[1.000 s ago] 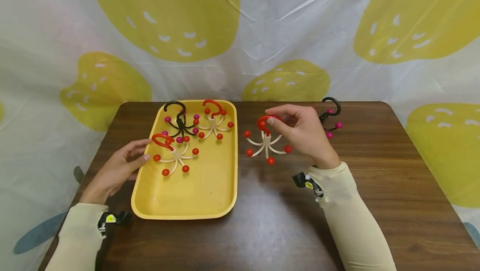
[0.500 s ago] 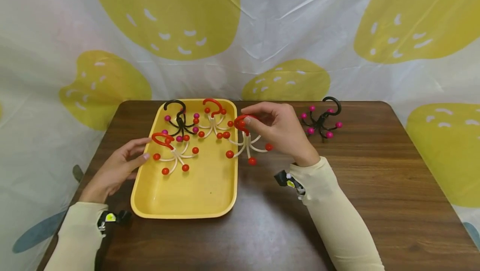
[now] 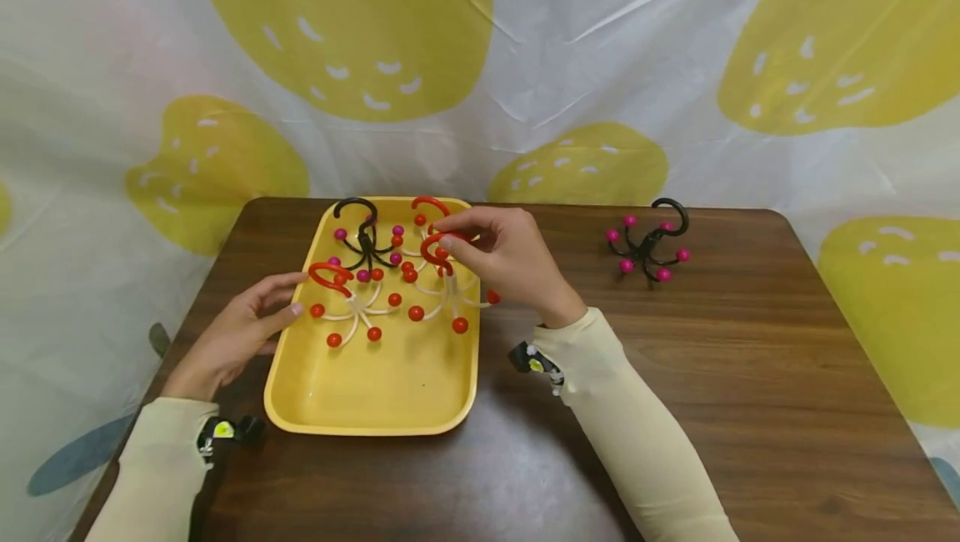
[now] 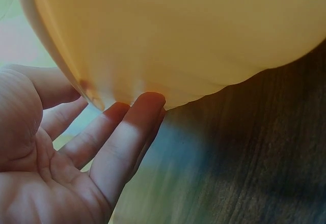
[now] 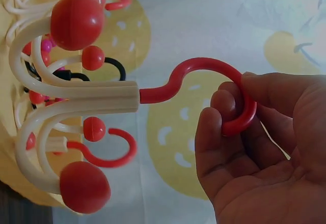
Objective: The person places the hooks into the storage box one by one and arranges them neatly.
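My right hand [image 3: 517,267] pinches the red hook handle of a white claw massager [image 3: 451,282], whose several curved legs end in red balls. It hangs upright over the right half of the yellow tray [image 3: 367,400], legs downward. In the right wrist view, thumb and fingers close round the curled end of the hook [image 5: 206,63]. My left hand [image 3: 238,333] holds the tray's left rim, thumb at the edge; in the left wrist view its fingers [image 4: 125,137] press the wall from outside. Inside the tray sit another white-and-red massager [image 3: 354,302] and a black one [image 3: 365,243] with magenta balls.
A third white-and-red massager with a red hook [image 3: 429,203] stands at the tray's back right, partly hidden by the right hand. Another black massager [image 3: 645,248] with magenta balls rests on the wooden table [image 3: 712,375] at right. A patterned cloth [image 3: 435,154] hangs behind.
My right hand has carried the white-and-red massager leftward from the table to over the tray, uncovering the black massager at right. My left hand stays at the rim.
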The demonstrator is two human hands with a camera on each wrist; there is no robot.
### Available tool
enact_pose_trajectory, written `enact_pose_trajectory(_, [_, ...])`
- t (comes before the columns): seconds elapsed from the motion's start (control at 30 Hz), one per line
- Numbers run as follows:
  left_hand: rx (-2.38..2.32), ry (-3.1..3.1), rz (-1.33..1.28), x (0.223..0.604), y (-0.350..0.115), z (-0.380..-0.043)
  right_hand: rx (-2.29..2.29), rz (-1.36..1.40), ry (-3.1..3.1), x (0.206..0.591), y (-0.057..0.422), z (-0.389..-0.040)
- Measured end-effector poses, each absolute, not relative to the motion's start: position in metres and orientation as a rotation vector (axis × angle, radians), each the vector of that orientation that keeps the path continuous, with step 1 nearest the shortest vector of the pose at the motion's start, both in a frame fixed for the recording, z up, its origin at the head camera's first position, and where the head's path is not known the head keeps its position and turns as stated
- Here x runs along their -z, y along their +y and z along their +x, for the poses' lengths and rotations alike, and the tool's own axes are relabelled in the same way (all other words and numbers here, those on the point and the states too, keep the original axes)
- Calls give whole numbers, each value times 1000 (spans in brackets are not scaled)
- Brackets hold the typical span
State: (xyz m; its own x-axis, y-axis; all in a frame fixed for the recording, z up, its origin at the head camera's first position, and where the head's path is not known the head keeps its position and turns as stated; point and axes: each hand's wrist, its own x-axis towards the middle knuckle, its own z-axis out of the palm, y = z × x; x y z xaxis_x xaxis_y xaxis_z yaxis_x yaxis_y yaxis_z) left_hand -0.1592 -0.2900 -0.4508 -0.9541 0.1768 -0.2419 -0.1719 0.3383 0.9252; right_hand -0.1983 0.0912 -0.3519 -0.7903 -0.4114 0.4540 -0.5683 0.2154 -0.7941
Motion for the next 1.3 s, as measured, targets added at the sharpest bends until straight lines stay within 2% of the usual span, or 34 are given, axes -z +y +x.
enact_pose_trajectory(0.5, [-1669,2302,7,449,-288,-158,-1708,914,-2353,364,57,-204])
enact_pose_trajectory(1.3, [-1650,2314,-1,451,-289,-159,-1669,836,-2464,387,53,-204])
